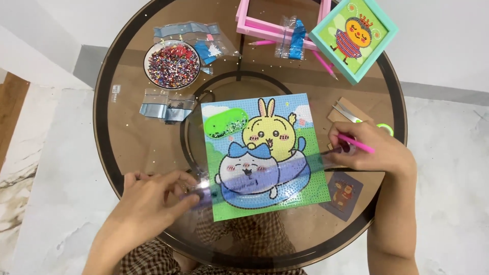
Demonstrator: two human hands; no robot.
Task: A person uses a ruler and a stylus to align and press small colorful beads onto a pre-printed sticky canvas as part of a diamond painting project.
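Left hand (pixel 153 196), fingers pressed together, pins one end of a clear film strip (pixel 265 175) at the canvas's 8 o'clock; right hand (pixel 367 150) pinches the other end at 3 o'clock, clamped on a pink pen (pixel 356 144). The canvas (pixel 265 155) lies mid-table; its beading appears largely complete. Bead bowl (pixel 172 64) sits at 11 o'clock, framed picture (pixel 355 38) at 1 o'clock; neither obstructs.

Your right hand (pixel 374 153) hides the far end of the clear plastic ruler (pixel 265 175) lying across the square cartoon diamond-painting canvas (pixel 265 155). Above the canvas, the pink rectangular frame (pixel 265 28) is cut off by the top edge.
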